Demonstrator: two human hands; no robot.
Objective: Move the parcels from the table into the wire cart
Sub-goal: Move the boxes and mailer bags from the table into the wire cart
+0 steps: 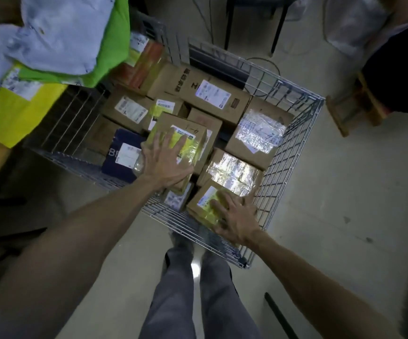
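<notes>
A wire cart (293, 152) stands in front of me, filled with several cardboard parcels. My left hand (166, 162) lies flat, fingers spread, on a box wrapped in yellow tape (193, 135) near the cart's middle. My right hand (234, 218) rests with spread fingers on a smaller yellow-taped box (204, 201) at the cart's near right corner. Neither hand curls round its box. To the left, soft parcels lie heaped on the table: a yellow bag (14, 113), a green bag (115, 45) and a pale grey bag (58, 33).
A dark blue box (122, 152) and a large labelled carton (198, 89) sit in the cart. A black chair's legs (230, 23) stand behind it, with cables on the floor. A wooden frame (349, 108) is at the right. My legs stand below the cart.
</notes>
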